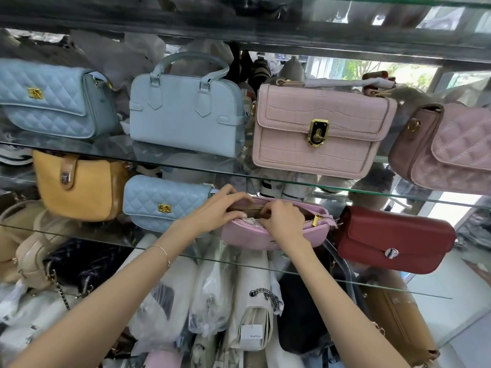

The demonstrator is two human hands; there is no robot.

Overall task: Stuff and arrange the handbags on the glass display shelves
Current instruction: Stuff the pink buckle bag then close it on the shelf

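Observation:
A small pink zip-top handbag [255, 236] lies on the middle glass shelf [372, 281], its zipper open and white stuffing paper showing inside. My left hand [220, 208] grips the bag's far rim at the open mouth. My right hand [281, 221] is curled over the opening, its fingers pinching at the near rim and the paper. A gold zipper pull [316, 219] hangs at the bag's right end.
On the same shelf stand a mustard bag [79, 185], a quilted blue bag [162, 203] and a red flap bag [393, 240]. The upper shelf holds two blue bags [186, 112], a pink croc bag [318, 131] and a quilted pink bag [446, 147]. Wrapped bags are piled below.

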